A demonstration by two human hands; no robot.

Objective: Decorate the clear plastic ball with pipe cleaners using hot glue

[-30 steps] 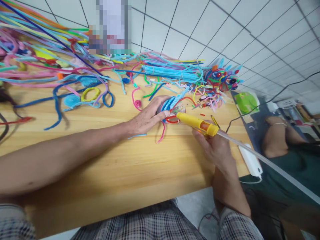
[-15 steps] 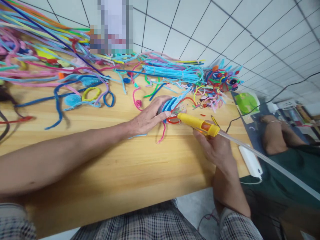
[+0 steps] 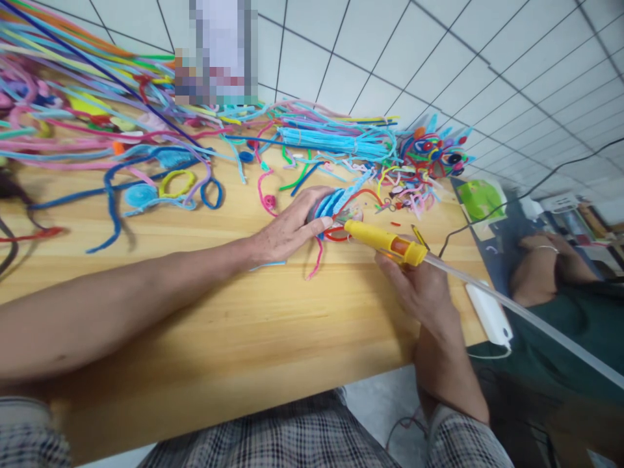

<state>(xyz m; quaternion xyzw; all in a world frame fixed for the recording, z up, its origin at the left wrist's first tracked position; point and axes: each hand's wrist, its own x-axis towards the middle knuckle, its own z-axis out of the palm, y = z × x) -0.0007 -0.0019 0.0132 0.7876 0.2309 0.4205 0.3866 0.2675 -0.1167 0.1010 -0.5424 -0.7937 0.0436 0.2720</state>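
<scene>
My left hand [image 3: 299,224] is wrapped round a pipe-cleaner craft piece [image 3: 334,201] with blue coils, its far side partly hidden by my fingers. Red and pink pipe cleaners stick out from it, and one pink end [image 3: 316,260] hangs toward me. In my right hand [image 3: 424,286] is a yellow hot glue gun [image 3: 373,238], held by its handle. A long clear glue stick [image 3: 517,312] runs out of its back. The nozzle points left at the craft piece, close to my left thumb; whether it touches cannot be made out.
Loose pipe cleaners [image 3: 97,136] cover the back left. A light-blue bundle [image 3: 336,143] lies behind my left hand. Finished colourful pipe-cleaner figures [image 3: 431,153] stand at back right. A white power strip [image 3: 489,312] lies at the right edge, near a green packet [image 3: 481,200]. Another person's arm [image 3: 536,266] shows beyond.
Both hands, the craft piece and the glue gun stay almost where they were. The other person's arm at the right has shifted slightly.
</scene>
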